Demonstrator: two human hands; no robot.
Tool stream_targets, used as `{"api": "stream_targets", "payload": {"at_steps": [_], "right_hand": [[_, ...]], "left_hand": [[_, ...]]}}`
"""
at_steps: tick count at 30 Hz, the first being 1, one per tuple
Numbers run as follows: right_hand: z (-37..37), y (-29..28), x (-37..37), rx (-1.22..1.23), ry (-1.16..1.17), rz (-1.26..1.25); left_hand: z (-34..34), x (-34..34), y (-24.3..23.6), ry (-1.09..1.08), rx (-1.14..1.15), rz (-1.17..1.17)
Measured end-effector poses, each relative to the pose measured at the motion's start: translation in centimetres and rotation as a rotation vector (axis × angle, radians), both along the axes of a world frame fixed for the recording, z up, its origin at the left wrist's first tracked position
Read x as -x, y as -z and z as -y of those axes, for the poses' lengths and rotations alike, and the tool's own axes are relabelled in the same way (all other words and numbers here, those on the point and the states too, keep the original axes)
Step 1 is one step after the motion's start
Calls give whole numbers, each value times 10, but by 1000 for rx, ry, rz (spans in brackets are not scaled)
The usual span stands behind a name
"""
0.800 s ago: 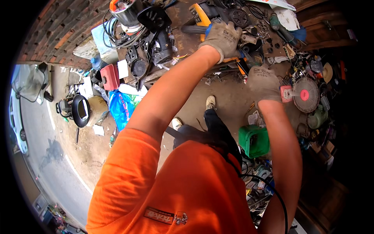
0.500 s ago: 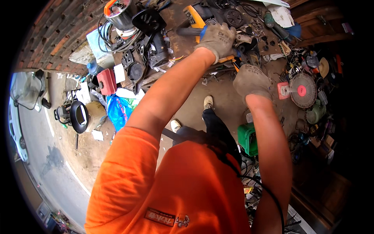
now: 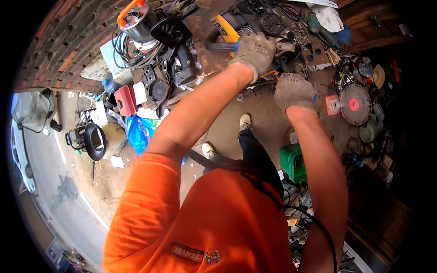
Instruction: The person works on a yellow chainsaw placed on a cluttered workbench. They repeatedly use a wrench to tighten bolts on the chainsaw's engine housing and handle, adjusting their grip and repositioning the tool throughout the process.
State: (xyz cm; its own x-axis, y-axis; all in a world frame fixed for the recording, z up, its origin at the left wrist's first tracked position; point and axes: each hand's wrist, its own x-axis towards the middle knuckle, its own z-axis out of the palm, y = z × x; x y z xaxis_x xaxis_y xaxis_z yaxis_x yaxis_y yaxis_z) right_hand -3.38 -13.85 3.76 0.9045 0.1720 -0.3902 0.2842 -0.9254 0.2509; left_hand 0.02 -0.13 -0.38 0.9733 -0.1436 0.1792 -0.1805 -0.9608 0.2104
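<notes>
Both my hands wear grey-brown work gloves. My left hand (image 3: 255, 55) is closed at the near edge of the workbench, its fingers curled down over a dark part that I cannot make out. Beside it lie a yellow-and-black machine housing (image 3: 227, 28) and a thick black cylinder (image 3: 222, 47). A narrow orange piece (image 3: 269, 73) shows between my hands. My right hand (image 3: 295, 92) is curled closed nearer to me and to the right, back of the glove upward. Its fingers and whatever they hold are hidden.
A steel pump with an orange handle (image 3: 139, 22) stands among cables at the back left. Black machine parts (image 3: 157, 88) lie on the bench. A pink fan (image 3: 354, 104) stands right, amid clutter. A green bin (image 3: 293, 163) and blue bag (image 3: 139, 132) flank my feet.
My right hand has turned slightly and moved a little down. Less of the orange piece shows beside it. My left hand stays almost in place at the bench edge.
</notes>
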Motion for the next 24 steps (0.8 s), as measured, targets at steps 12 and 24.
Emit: {"api": "stream_targets", "payload": {"at_steps": [12,24], "right_hand": [[55,-38,10,-135,-170,167],[221,193,-65,-1837,904,11]], "left_hand": [[2,-11,7,-53,-33,37],[-6,16,-17,-193,-200,154]]}}
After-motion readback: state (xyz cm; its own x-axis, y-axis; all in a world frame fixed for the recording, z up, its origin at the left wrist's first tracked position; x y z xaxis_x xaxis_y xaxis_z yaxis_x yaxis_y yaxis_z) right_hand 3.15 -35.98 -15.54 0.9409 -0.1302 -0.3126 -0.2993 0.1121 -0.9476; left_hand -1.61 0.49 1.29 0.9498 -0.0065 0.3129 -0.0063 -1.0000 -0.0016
